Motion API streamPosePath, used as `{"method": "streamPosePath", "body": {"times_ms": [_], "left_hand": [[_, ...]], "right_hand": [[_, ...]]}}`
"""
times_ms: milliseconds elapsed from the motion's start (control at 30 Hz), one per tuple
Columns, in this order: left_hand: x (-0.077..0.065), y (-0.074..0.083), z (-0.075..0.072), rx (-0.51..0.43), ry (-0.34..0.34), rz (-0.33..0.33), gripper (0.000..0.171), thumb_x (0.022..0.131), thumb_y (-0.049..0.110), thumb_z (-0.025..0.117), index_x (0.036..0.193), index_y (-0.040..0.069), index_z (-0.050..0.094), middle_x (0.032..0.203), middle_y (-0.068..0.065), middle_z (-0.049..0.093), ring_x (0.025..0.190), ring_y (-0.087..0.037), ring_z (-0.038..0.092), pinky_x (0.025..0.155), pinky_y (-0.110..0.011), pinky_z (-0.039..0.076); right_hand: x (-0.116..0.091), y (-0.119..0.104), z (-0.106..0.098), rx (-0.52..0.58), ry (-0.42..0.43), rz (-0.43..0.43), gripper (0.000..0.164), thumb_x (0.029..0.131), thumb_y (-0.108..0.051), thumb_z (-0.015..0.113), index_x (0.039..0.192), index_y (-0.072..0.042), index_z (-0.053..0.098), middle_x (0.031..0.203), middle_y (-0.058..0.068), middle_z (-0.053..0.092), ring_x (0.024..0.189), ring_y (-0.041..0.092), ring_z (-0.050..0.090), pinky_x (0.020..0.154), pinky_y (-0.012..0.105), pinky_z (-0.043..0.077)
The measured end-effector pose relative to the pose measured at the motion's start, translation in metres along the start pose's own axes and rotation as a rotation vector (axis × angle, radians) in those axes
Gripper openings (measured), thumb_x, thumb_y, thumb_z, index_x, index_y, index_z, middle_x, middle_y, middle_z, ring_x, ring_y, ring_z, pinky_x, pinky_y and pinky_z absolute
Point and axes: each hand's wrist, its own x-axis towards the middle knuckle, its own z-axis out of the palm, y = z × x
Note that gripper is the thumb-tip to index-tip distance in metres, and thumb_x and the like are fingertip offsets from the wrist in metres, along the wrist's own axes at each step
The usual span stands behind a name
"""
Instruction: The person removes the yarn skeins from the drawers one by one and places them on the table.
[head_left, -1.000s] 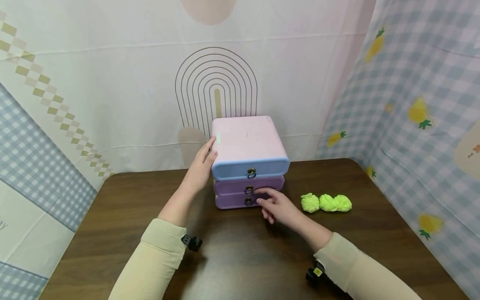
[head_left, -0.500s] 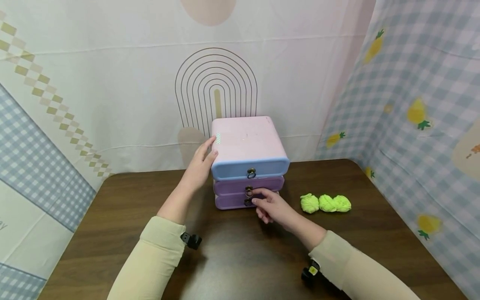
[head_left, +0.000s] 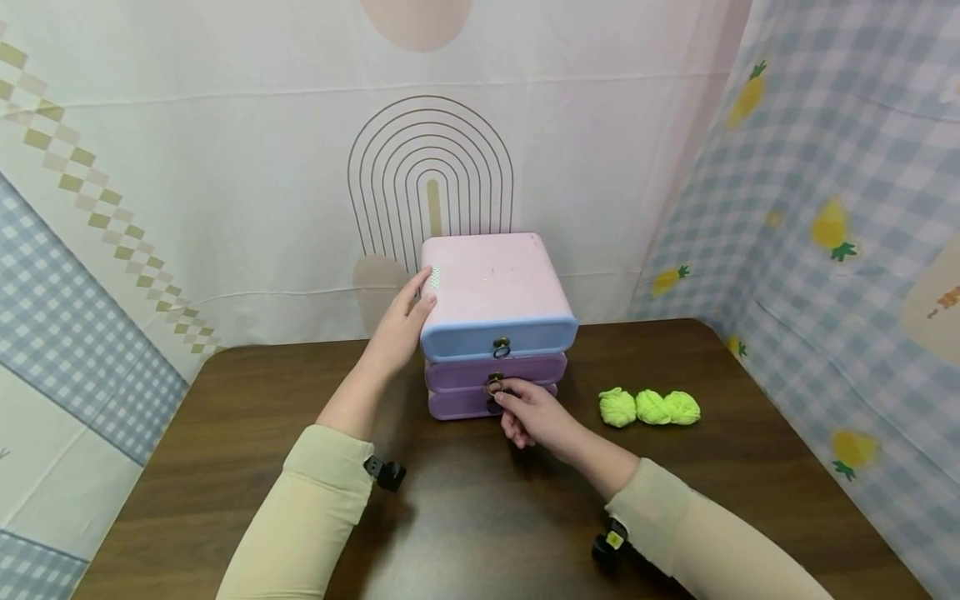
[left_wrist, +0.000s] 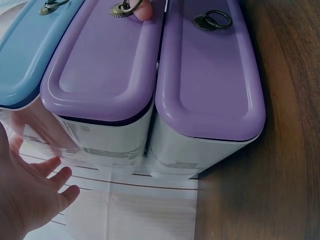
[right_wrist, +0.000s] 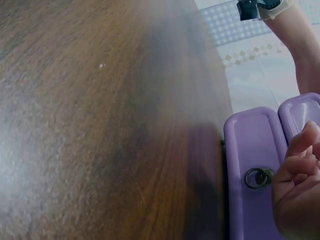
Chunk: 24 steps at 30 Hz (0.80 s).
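Note:
Three small stacked drawers stand at the back of the table: a pink box (head_left: 498, 275) with a blue drawer front (head_left: 461, 340) on top, then a middle purple drawer (head_left: 456, 374) and a bottom purple drawer (head_left: 456, 405). All look closed. My left hand (head_left: 396, 335) rests on the upper left side of the pink box, fingers extended. With thumb and forefinger, my right hand (head_left: 542, 419) pinches the ring pull (head_left: 493, 387) of the middle drawer; in the left wrist view a fingertip shows at that ring (left_wrist: 135, 5). The bottom drawer's ring pull (right_wrist: 256, 178) hangs free.
Several neon-yellow bundles, seemingly yarn (head_left: 650, 408), lie in a row on the dark wooden table (head_left: 465, 533), right of the drawers. Printed cloth (head_left: 285, 183) hangs behind and at both sides of the table.
My right hand has moved slightly left, from beside the middle drawer's ring pull onto it, and its thumb and forefinger have closed on the ring. My left hand stays on the pink box.

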Motion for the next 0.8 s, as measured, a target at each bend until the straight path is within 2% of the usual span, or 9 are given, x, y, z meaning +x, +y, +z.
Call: {"method": "streamPosePath", "body": {"times_ms": [300,567,800], "left_hand": [[0.0016,-0.0011,-0.0004,-0.017,-0.002,-0.013,0.057,0.101,0.058,0.038,0.155,0.044,0.026,0.163,0.000,0.022,0.146,-0.028,0.025,0.115,-0.056,0.022],[0.0031,-0.0010,0.0006,-0.009,-0.001,-0.013,0.057,0.102,0.057,0.038,0.156,0.043,0.025,0.163,-0.001,0.023,0.147,-0.025,0.024,0.116,-0.054,0.021],[0.0020,0.0004,0.0006,0.004,-0.001,-0.026,0.057,0.102,0.056,0.037,0.156,0.042,0.024,0.163,-0.001,0.022,0.147,-0.025,0.022,0.116,-0.053,0.020]], "right_hand": [[0.0013,-0.0005,0.0006,-0.006,0.022,0.001,0.034,0.107,-0.022,0.045,0.133,-0.003,0.053,0.058,0.001,0.054,0.042,0.010,0.048,0.039,0.025,0.034],[0.0010,0.0020,-0.0007,-0.007,0.034,0.012,0.034,0.106,-0.023,0.048,0.133,-0.004,0.056,0.057,0.001,0.055,0.041,0.010,0.048,0.040,0.025,0.035],[-0.0074,0.0043,0.0001,-0.061,0.018,0.003,0.035,0.105,-0.025,0.050,0.131,-0.003,0.058,0.056,0.001,0.054,0.041,0.011,0.048,0.040,0.026,0.035]]}}
